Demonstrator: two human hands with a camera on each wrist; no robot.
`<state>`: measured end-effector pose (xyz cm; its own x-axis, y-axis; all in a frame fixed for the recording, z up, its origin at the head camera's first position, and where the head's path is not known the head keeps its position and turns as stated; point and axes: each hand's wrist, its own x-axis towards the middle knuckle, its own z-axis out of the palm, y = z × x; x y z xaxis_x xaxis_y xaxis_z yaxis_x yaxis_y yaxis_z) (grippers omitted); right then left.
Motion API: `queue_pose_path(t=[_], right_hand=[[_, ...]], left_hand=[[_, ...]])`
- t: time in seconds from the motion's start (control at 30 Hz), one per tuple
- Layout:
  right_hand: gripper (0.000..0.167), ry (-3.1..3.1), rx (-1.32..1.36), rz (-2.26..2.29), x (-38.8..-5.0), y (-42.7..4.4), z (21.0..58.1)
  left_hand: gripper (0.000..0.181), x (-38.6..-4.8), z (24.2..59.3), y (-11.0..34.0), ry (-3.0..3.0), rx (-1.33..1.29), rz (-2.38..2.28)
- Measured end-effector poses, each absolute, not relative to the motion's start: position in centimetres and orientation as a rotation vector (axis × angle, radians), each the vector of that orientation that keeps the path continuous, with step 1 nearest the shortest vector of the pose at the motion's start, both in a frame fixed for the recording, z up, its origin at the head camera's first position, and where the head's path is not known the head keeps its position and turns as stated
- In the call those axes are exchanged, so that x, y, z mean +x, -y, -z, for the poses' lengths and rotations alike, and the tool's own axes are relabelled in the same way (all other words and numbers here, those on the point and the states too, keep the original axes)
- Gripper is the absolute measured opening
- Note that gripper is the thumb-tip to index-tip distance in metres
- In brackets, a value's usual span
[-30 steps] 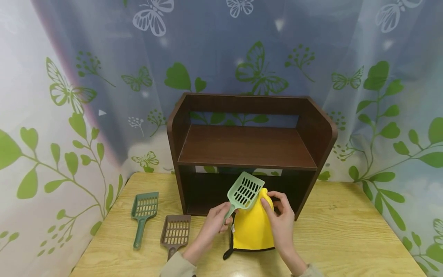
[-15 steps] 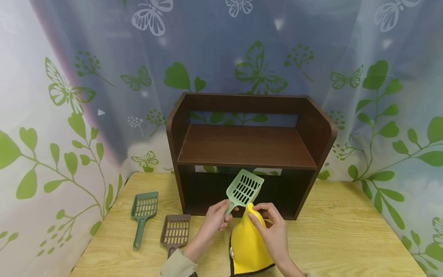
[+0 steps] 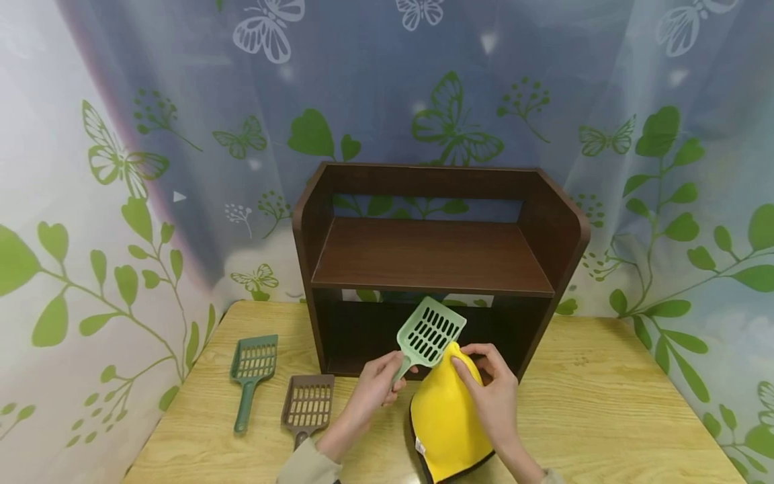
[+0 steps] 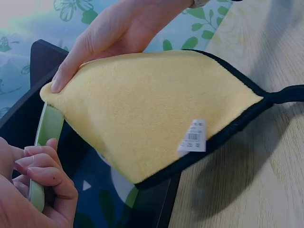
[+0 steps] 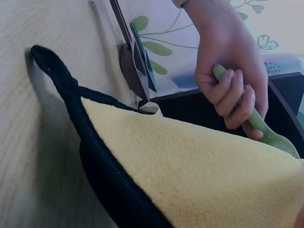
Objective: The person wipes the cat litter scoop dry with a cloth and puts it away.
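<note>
A light green slotted scoop (image 3: pixel 431 333) is held up in front of the shelf, its handle gripped by the left hand (image 3: pixel 376 382). The right hand (image 3: pixel 492 396) pinches a yellow cloth (image 3: pixel 450 423) with black edging near its top, against the right edge of the scoop's head. From there the cloth hangs down toward the table. In the left wrist view the cloth (image 4: pixel 152 99) shows a white label (image 4: pixel 194 136) and a black loop. Curled fingers of the left hand (image 5: pixel 232 90) wrap the green handle in the right wrist view.
A dark brown two-level shelf (image 3: pixel 432 255) stands at the back of the wooden table (image 3: pixel 605 403). Left of the hands lie a dark green slotted scoop (image 3: pixel 245 396) and a brown slotted scoop (image 3: pixel 308 407). A patterned curtain hangs behind.
The right hand and cloth moved left and down off the scoop's edge, then back right and up to it. The cloth's lower edge hangs lower than at first. The left hand has barely moved.
</note>
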<state>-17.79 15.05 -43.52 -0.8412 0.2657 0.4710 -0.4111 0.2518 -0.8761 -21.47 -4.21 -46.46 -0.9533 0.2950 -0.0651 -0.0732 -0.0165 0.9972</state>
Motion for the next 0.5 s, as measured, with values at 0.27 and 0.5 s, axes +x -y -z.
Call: queue_pose_path(t=[0.27, 0.5], right_hand=[[0.015, 1.958, 0.143, -1.588, -18.4, -16.2, 42.9], [0.016, 1.944, 0.135, -1.566, -18.9, -17.0, 42.5]], left_hand=[[0.040, -21.2, 46.3, 4.5, -2.004, 0.259, -2.023], [0.040, -21.0, 46.2, 5.0, -1.991, 0.322, -1.998]])
